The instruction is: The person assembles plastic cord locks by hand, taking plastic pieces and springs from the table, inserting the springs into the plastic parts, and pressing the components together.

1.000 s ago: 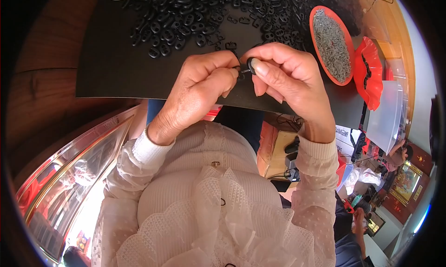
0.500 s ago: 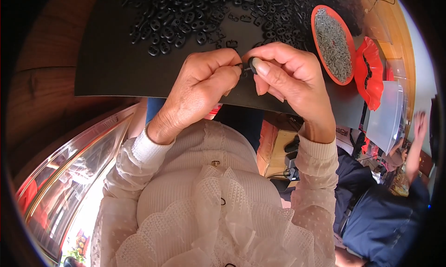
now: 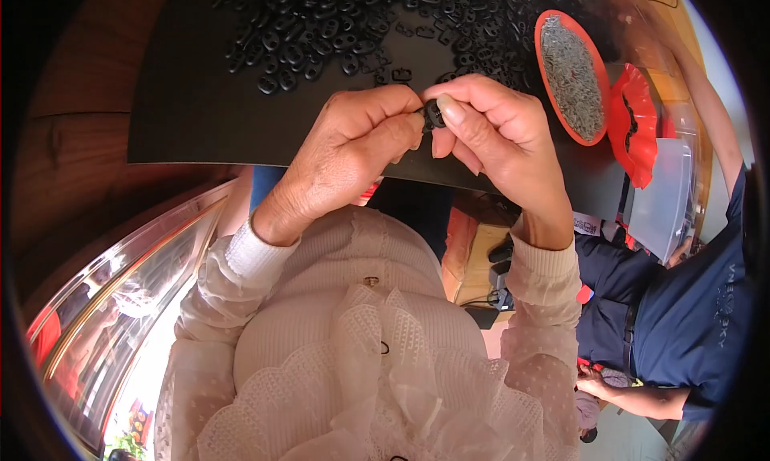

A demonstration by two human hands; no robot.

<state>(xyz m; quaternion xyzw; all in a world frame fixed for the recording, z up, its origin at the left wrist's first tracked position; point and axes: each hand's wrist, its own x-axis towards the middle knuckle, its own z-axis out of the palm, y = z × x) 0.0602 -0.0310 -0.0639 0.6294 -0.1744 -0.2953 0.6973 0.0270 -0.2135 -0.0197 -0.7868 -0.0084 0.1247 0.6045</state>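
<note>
My left hand and my right hand meet over the near edge of the black table. Between their fingertips is a small black plastic cord lock. The right thumb and forefinger pinch its rounded end. My left thumb and forefinger are closed on its other side, where a dark part mostly hides behind the fingertips. Just beyond the hands lie small black frame-shaped pieces. A wide pile of black oval two-holed pieces spreads behind them.
An orange bowl full of small grey metal springs stands at the right. Beside it is a red wavy-edged dish with dark contents, then a clear plastic box. Another person in dark blue is close on my right.
The two parts between my fingertips have come together; the spring seen between them no longer shows. The other person has moved, with an arm now reaching past the box.
</note>
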